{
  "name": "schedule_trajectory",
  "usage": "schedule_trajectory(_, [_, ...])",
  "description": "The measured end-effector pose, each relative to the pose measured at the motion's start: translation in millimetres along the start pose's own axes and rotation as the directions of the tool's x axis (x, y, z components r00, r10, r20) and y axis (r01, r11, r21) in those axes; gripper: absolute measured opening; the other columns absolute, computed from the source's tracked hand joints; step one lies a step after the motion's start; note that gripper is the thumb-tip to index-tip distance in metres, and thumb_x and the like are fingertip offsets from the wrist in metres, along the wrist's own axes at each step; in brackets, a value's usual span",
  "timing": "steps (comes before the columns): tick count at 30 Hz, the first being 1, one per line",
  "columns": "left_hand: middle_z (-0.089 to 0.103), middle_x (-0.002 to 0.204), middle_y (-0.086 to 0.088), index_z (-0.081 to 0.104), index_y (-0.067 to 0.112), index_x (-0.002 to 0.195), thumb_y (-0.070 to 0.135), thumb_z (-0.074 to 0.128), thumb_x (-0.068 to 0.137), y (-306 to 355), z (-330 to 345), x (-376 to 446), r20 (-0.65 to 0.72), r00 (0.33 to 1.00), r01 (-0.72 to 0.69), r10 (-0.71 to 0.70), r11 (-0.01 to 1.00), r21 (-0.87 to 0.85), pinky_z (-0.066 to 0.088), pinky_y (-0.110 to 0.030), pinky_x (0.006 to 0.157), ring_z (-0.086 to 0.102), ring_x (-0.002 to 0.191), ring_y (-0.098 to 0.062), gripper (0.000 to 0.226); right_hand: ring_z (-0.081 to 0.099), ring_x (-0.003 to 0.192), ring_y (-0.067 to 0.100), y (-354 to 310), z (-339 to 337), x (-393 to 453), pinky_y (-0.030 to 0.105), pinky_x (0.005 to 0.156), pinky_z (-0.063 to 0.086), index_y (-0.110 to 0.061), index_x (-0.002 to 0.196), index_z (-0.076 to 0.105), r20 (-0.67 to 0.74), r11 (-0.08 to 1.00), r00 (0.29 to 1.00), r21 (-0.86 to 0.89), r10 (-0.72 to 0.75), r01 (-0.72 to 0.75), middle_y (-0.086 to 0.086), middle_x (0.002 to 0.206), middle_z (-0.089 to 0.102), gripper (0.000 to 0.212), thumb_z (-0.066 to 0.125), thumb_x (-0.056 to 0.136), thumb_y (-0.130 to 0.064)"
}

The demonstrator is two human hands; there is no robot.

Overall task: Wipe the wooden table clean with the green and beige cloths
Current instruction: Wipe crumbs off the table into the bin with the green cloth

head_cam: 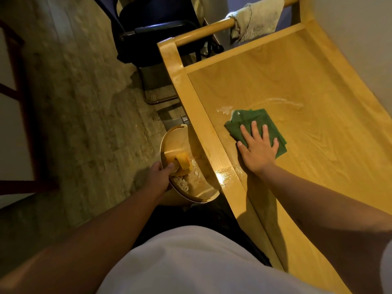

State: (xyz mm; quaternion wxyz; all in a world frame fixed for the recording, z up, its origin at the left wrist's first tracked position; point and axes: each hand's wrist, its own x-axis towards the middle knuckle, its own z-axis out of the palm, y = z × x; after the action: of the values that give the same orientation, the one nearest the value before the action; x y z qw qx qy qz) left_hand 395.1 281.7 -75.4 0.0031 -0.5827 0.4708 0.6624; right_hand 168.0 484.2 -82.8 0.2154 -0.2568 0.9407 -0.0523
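The green cloth (257, 129) is pressed flat on the wooden table (318, 166) under the right hand (259, 148), fingers spread, beside a wet streak. A wooden bin (186, 166) is gripped by the left hand (162, 174) just below the edge, probably to catch crumbs. The beige cloth (254, 20) is hung on the far rail.

Two cloths (257, 128) (254, 20), one table (318, 81), one bowl (169, 136), two hands (257, 149) (159, 177).

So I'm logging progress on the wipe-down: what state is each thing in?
green cloth: flat on the table, pressed under the right hand
wooden table: wet streaks near the cloth
beige cloth: draped over the rail
round container: gripped by the left hand, holding scraps
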Motion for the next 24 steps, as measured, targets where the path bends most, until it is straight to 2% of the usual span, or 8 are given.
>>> schedule_trajectory(2, [0.072, 0.104, -0.007, 0.065, 0.022, 0.099, 0.025, 0.066, 0.095, -1, 1, -1, 0.0, 1.0, -0.004, 0.004, 1.0, -0.005, 0.057, -0.04, 0.072, 0.07, 0.093, -0.025, 0.005, -0.012, 0.151, 0.023, -11, 5, -8, 0.059, 0.116, -0.002, -0.044, 0.155, 0.007, 0.007, 0.999, 0.999, -0.019, -0.037, 0.038, -0.008, 0.166, -0.004, 0.059, 0.026, 0.101, -0.057])
schedule_trajectory(6, [0.072, 0.106, -0.009, 0.065, 0.022, 0.097, 0.024, 0.065, 0.096, -2, 1, -4, -0.018, 1.0, -0.013, 0.013, 1.0, -0.007, 0.058, -0.047, 0.083, 0.069, 0.099, -0.029, 0.002, -0.006, 0.152, 0.024, -33, 17, -25, 0.06, 0.116, 0.001, -0.042, 0.155, 0.015, -0.012, 0.992, 0.992, 0.009, -0.122, 0.122, -0.007, 0.167, 0.005, 0.056, 0.033, 0.102, -0.05])
schedule_trajectory(10, [0.072, 0.109, -0.012, 0.065, 0.021, 0.095, 0.024, 0.066, 0.095, -2, 1, -5, -0.032, 0.999, -0.028, 0.029, 0.999, 0.024, 0.055, -0.058, 0.094, 0.069, 0.104, -0.032, 0.003, -0.006, 0.152, 0.021, -50, 29, -38, 0.059, 0.116, 0.002, -0.044, 0.154, 0.015, 0.004, 0.975, 0.975, -0.002, -0.221, 0.221, -0.01, 0.166, 0.006, 0.055, 0.032, 0.102, -0.05])
schedule_trajectory(15, [0.072, 0.107, -0.014, 0.065, 0.021, 0.095, 0.025, 0.066, 0.095, -1, 0, -5, -0.028, 1.0, -0.009, 0.01, 1.0, 0.005, 0.055, -0.061, 0.092, 0.07, 0.1, -0.034, 0.005, -0.01, 0.152, 0.021, -71, 42, -49, 0.059, 0.115, -0.004, -0.046, 0.153, 0.019, 0.051, 0.944, 0.943, 0.02, -0.329, 0.328, -0.012, 0.166, 0.005, 0.053, 0.033, 0.101, -0.048])
schedule_trajectory(19, [0.07, 0.113, -0.018, 0.063, 0.02, 0.097, 0.027, 0.065, 0.096, 2, 1, -7, -0.031, 1.0, 0.001, -0.001, 1.0, -0.001, 0.056, -0.058, 0.091, 0.069, 0.1, -0.033, 0.007, -0.012, 0.151, 0.02, -83, 45, -56, 0.061, 0.114, -0.006, -0.042, 0.151, 0.029, 0.078, 0.918, 0.915, 0.004, -0.395, 0.396, -0.013, 0.166, 0.007, 0.05, 0.035, 0.102, -0.047])
schedule_trajectory(22, [0.069, 0.113, -0.016, 0.063, 0.019, 0.098, 0.027, 0.062, 0.098, 5, 1, -9, -0.035, 0.999, 0.002, -0.002, 1.0, 0.006, 0.056, -0.058, 0.092, 0.068, 0.103, -0.034, 0.008, -0.01, 0.152, 0.021, -94, 45, -59, 0.062, 0.114, -0.005, -0.04, 0.15, 0.031, 0.099, 0.899, 0.894, 0.01, -0.437, 0.438, -0.012, 0.165, 0.015, 0.049, 0.038, 0.102, -0.044])
schedule_trajectory(24, [0.068, 0.11, -0.017, 0.06, 0.016, 0.092, 0.025, 0.061, 0.099, 6, 1, -10, -0.046, 0.999, -0.006, 0.006, 1.0, 0.018, 0.055, -0.06, 0.093, 0.067, 0.104, -0.036, 0.011, -0.006, 0.152, 0.02, -99, 45, -59, 0.061, 0.114, -0.004, -0.038, 0.149, 0.034, 0.12, 0.859, 0.851, 0.046, -0.511, 0.509, -0.009, 0.162, 0.025, 0.048, 0.04, 0.102, -0.04])
